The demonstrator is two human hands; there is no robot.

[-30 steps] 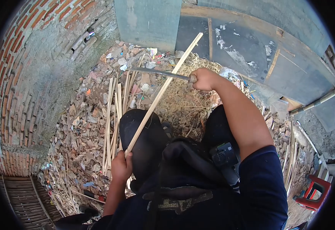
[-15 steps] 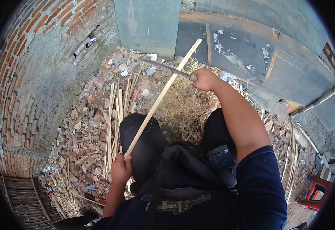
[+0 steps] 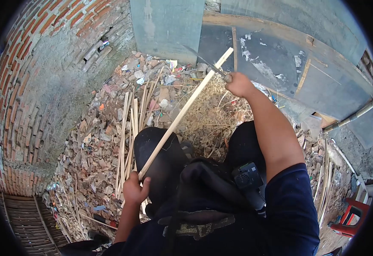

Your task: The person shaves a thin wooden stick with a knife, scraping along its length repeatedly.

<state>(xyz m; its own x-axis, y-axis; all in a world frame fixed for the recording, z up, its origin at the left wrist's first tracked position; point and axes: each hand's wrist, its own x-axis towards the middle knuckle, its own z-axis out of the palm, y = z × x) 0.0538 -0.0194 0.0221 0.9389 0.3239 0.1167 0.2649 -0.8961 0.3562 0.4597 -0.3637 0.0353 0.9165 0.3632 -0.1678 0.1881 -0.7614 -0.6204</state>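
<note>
My left hand (image 3: 135, 190) is closed around the near end of a long, pale strip of split bamboo or wood (image 3: 178, 117). The strip slants up and away to the right, passing over my left knee (image 3: 157, 143). In my right hand (image 3: 240, 85) is the handle of a machete (image 3: 204, 59) with a long, thin, dark blade. Its blade crosses the strip close to the far end and points up to the left. Whether the edge bites into the strip I cannot tell.
Similar strips (image 3: 124, 141) lie to the left on rubble-strewn ground (image 3: 94, 149), more strips (image 3: 321, 187) to the right. Pale shavings (image 3: 207, 111) cover the ground ahead. A brick wall (image 3: 28, 106) stands left, grey panels (image 3: 165, 30) in front. A red stool (image 3: 352, 216) is at lower right.
The machete has moved along the strip towards its far end, and its blade tip has risen. My right hand has shifted slightly right. The strip's far end has swung a little right.
</note>
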